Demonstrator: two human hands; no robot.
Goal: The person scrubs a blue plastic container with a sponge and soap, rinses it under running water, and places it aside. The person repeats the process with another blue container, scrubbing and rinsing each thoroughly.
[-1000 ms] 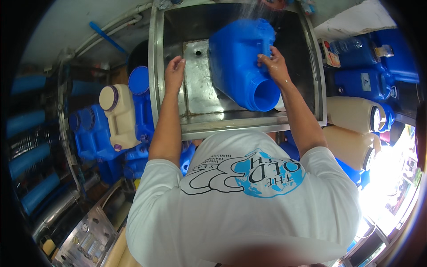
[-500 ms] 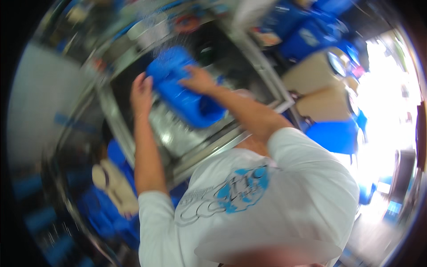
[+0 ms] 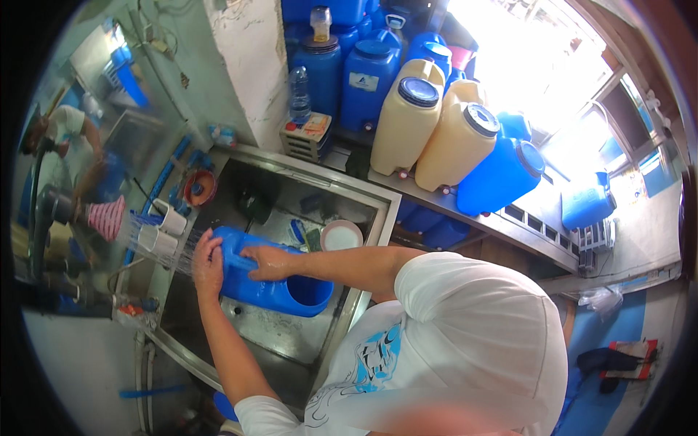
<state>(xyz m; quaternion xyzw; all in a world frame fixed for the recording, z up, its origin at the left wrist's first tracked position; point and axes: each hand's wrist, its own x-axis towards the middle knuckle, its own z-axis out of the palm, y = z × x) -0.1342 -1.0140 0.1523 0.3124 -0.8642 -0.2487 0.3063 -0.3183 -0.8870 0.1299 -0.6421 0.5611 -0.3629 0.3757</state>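
Note:
A blue plastic water container [image 3: 247,280] lies tipped on its side over a stainless steel sink [image 3: 291,336]. Its wide round opening faces right, toward my body. Against its far left end my left hand [image 3: 208,267] is pressed, fingers up along the edge, supporting it in the water spray. My right hand [image 3: 269,262] is curled on the upper side, apparently at the handle; some fingertips are hidden. Water fans out of a shower head wrapped in pink-and-white cloth [image 3: 107,218] and strikes the left hand and container end.
In the sink basin are a white bowl [image 3: 341,236], a green scouring pad [image 3: 313,240] and a dark object [image 3: 253,205]. White mugs [image 3: 169,218] and a red basin [image 3: 200,187] sit on the left ledge. Cream containers [image 3: 407,120] and blue ones line the bench behind.
The view has swung right and sharpened from blur. The container now lies more level across the sink. Both hands remain on it, the left one now in the spray.

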